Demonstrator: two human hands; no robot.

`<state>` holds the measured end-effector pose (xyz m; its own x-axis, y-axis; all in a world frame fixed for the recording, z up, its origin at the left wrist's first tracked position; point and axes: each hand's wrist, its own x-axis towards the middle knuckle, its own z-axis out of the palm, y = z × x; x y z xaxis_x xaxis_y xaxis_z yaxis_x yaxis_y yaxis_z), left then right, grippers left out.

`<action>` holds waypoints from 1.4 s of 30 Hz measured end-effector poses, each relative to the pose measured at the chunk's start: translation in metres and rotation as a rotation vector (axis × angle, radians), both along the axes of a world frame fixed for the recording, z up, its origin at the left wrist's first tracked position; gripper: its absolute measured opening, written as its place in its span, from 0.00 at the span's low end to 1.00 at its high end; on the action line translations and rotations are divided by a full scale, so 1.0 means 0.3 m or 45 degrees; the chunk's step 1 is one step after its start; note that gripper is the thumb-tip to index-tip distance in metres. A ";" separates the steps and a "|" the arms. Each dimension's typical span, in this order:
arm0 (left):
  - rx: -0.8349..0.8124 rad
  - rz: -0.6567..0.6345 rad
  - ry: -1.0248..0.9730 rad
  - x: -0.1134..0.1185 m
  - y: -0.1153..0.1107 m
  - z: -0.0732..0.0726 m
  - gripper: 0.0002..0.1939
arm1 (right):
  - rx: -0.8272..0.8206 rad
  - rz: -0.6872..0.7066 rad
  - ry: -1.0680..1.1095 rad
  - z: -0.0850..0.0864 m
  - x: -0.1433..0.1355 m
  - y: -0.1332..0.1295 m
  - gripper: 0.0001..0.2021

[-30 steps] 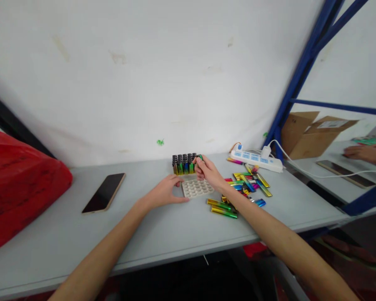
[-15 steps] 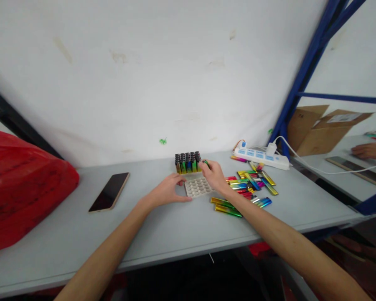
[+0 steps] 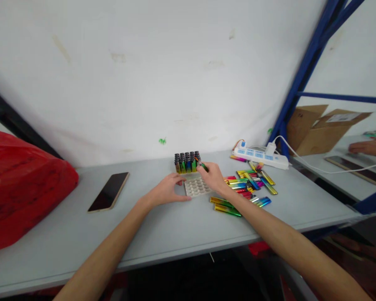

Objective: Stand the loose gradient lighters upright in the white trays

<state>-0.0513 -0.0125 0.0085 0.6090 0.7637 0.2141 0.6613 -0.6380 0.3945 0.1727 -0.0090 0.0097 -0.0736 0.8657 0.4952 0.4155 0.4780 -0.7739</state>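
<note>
A white tray with rows of round holes (image 3: 194,187) lies on the table, and several black-topped lighters (image 3: 187,164) stand upright in close rows at its back. My left hand (image 3: 167,190) is at the tray's left edge, thumb and fingers spread apart with nothing gripped. Over the tray's right back part, my right hand (image 3: 213,175) is closed round a green lighter (image 3: 204,167); its metal top points up and left, with a small orange spot there. Right of the tray, shiny coloured lighter cases (image 3: 238,184) lie in a loose heap, partly behind my right wrist.
A dark phone (image 3: 109,192) and a red plastic bag (image 3: 28,188) are on the left. At the back right lies a white power strip (image 3: 263,159) with a cable. Beyond a blue frame (image 3: 296,83) are a cardboard box (image 3: 313,129) and another person's hand (image 3: 368,148).
My right hand has shifted slightly left, and the lighter's top now tips more to the left, with an orange spot visible. My left hand stays at the tray.
</note>
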 end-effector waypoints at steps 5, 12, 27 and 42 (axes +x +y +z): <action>0.003 -0.002 -0.005 -0.001 -0.001 0.001 0.32 | 0.042 0.044 -0.056 0.013 0.003 -0.013 0.19; -0.019 -0.036 -0.016 -0.001 -0.006 0.011 0.34 | 0.213 0.310 -0.343 0.016 0.011 -0.008 0.19; -0.062 -0.053 0.012 -0.008 0.003 0.008 0.35 | 0.163 0.247 -0.807 -0.021 -0.003 0.019 0.11; -0.077 -0.044 0.076 -0.011 0.010 0.016 0.31 | -0.066 -0.429 -0.996 0.059 0.236 0.073 0.15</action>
<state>-0.0547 -0.0095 0.0134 0.6455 0.7525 0.1307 0.6630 -0.6370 0.3932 0.2434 0.0129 0.0273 -0.1125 0.9228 0.3685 0.9532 0.2050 -0.2223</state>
